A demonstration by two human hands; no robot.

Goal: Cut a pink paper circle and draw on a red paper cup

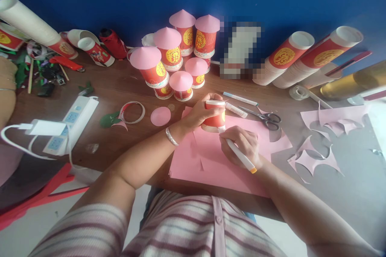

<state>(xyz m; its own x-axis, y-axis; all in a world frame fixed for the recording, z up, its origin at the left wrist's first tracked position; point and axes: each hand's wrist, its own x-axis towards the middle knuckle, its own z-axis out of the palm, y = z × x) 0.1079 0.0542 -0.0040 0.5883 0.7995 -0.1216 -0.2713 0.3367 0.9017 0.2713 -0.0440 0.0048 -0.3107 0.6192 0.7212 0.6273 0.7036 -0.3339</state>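
My left hand (pixel 201 111) is wrapped round a red paper cup (pixel 214 119), holding it upside down with its white rim low, over a stack of pink paper (pixel 208 160). In my right hand (pixel 241 144) is a white marker (pixel 241 156) with an orange end; its tip meets the cup near the rim. Two capped markers, one blue-ended (pixel 240 98) and one white (pixel 236 109), lie just beyond the cup. Beside them rest black-handled scissors (pixel 269 119). A pink paper disc (pixel 161 116) lies left of the paper stack.
Several red cups with pink cone roofs (pixel 167 48) stand at the back. Stacked paper cups (pixel 283 58) lean at the back right, near a tape roll (pixel 299 92). Pink offcuts (pixel 316 162) lie right. A power strip (pixel 72 124) and a cut cup ring (pixel 132 112) sit left.
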